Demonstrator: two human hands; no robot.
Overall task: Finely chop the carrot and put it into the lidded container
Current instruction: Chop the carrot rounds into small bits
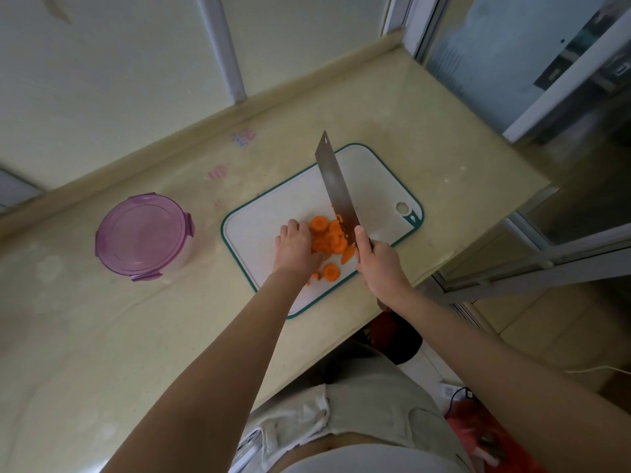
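We note a beige countertop [102, 336] carrying a white cutting board [372, 179] with a teal rim. A round lidded container [143, 235], its purple lid clipped on, stands well apart to the board's left. Nothing lies between the container and the board.

The carrot slices [324, 235] sit in a loose pile on the near half of the board, with one slice just nearer than the pile. Both forearms reach in from below.

The left hand [295, 249] lies knuckles-up at the pile's left edge. Its fingers are bent down onto the slices and hold them in place, but the fingertips are hidden from us.

The right hand [379, 264] is wrapped tightly round the handle of a cleaver [336, 186], one digit lying up against the blade's heel. The blade stands edge-down against the pile's right side, pointing away.
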